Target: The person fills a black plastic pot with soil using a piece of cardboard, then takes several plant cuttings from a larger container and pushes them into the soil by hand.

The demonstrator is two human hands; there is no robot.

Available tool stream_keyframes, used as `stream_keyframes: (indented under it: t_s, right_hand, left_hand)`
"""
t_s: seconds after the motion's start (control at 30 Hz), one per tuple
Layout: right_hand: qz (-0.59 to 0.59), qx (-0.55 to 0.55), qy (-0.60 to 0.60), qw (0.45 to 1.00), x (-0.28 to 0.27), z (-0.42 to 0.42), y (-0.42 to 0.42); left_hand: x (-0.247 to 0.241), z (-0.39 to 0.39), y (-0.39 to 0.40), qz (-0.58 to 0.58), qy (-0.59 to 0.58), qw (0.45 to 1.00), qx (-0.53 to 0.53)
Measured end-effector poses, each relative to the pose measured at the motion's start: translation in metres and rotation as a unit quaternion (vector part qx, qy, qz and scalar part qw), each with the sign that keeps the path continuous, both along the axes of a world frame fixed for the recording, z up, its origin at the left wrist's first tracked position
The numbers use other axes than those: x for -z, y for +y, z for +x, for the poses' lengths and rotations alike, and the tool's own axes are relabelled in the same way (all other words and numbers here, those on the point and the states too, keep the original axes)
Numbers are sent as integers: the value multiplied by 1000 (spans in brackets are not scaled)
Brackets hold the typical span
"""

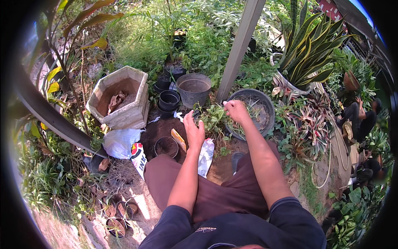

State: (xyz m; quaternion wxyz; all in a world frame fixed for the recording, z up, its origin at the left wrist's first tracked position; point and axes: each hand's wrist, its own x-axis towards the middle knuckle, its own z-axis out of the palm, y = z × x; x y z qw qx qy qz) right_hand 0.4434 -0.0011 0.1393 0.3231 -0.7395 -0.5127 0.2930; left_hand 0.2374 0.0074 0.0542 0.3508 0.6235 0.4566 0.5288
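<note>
My left hand (195, 130) is raised over a pile of dark soil (157, 127), its fingers apart and nothing visible in it. My right hand (237, 111), fingers curled, is over the near left rim of a wide black basin pot (270, 109) with grassy plants; whether it pinches something small is unclear. Between the hands grows a leafy vine (214, 117). A black pot of soil (167, 147) stands before my left knee, with a yellow-orange scoop-like piece (178, 140) beside it. A printed plastic bag (139, 157) lies spread around the soil.
Stacked black nursery pots (169, 99) and a large grey pot (193, 88) stand beyond the soil, beside a hexagonal concrete planter (119, 116). A metal post (239, 46) rises ahead. At right are a potted snake plant (306, 56), a hose (329, 165) and another person (357, 115).
</note>
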Motion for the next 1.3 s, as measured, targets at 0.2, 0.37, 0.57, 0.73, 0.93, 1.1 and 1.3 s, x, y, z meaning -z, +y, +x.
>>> stream_keyframes:
  t_s: [0.2, 0.37, 0.57, 0.73, 0.93, 1.1, 1.3]
  right_hand:
    - [-50, 113, 48, 991, 26, 101, 9]
    - [-119, 158, -61, 978, 95, 201, -13]
    - [-268, 151, 7, 952, 96, 201, -10]
    - [-244, 130, -114, 954, 119, 226, -19]
    - [-238, 139, -93, 957, 74, 199, -8]
    - [-275, 150, -77, 947, 69, 215, -12]
    - [-282, 120, -71, 949, 95, 230, -9]
  left_hand:
    - [3, 69, -1, 21, -24, 997, 76]
    - [6, 149, -11, -19, -3, 986, 167]
    - [1, 198, -14, 82, 179, 968, 153]
    - [1, 266, -9, 99, 193, 943, 252]
    - [62, 313, 48, 8, 377, 898, 227]
    - [83, 344, 78, -22, 486, 839, 245]
    - [123, 351, 96, -70, 402, 868, 284]
